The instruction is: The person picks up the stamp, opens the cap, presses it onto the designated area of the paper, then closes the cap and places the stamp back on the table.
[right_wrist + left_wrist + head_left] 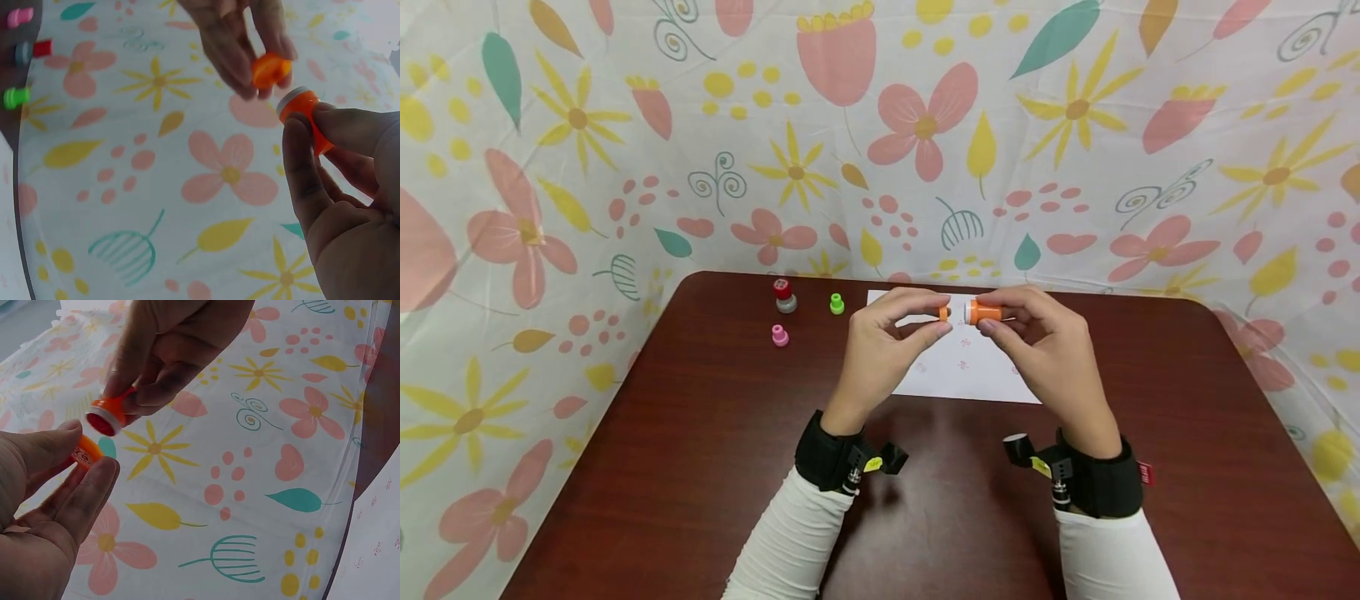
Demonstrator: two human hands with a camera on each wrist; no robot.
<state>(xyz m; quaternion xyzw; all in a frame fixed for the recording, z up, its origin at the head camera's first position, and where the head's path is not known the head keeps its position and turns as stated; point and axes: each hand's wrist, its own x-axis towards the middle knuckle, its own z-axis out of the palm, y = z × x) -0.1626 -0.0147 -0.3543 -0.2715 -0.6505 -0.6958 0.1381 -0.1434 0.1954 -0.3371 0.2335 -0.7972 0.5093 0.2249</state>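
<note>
Over the white paper (958, 382), my left hand (886, 343) pinches a small orange stamp cap (944, 313) between thumb and fingers. My right hand (1054, 354) grips an orange self-inking stamp (988, 312) by its body, with its white-rimmed end turned toward the cap. A narrow gap separates cap and stamp. In the left wrist view, the stamp's open end (101, 422) looks reddish inside. The right wrist view shows the hollow side of the cap (271, 71) near the stamp (304, 107). Small reddish printed marks dot the paper.
Left of the paper stand a red-and-grey stamp (785, 297), a green cap-like piece (837, 304) and a pink one (780, 336). The dark brown table (715, 467) ends at a flower-patterned cloth (700, 150) behind and at the sides.
</note>
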